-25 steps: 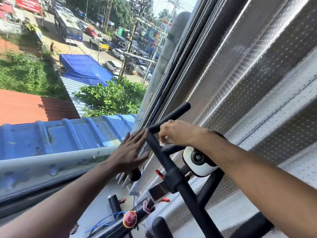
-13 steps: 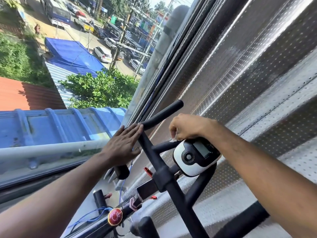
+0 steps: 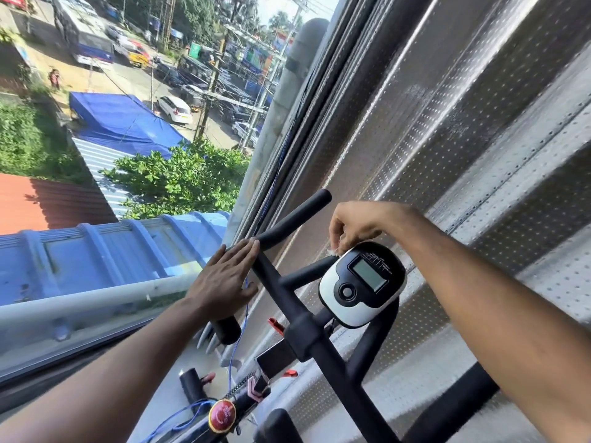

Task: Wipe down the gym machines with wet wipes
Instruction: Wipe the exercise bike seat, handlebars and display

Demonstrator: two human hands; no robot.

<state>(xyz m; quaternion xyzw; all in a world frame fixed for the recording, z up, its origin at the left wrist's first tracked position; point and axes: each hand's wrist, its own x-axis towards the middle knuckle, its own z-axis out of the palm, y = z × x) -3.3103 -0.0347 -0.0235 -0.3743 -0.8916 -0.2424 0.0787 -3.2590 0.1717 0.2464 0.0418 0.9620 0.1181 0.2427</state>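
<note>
Your left hand (image 3: 224,279) lay flat on the black handlebar (image 3: 295,219) of the exercise bike, fingers straight and together, tips at the bend where the upper grip ran off toward 1 o'clock. Your right hand (image 3: 358,223), at 3 o'clock from the left, had its fingers curled, pinching a small white wet wipe (image 3: 336,251) against the top edge of the bike's black-and-white display console (image 3: 361,284). The window (image 3: 128,155) sat at 10 o'clock.

Exercise bike (image 3: 307,334): black tubular handlebars, upright by the window. Black-and-white console (image 3: 363,284) tilted; small white wipe (image 3: 335,251) at its upper edge.
</note>
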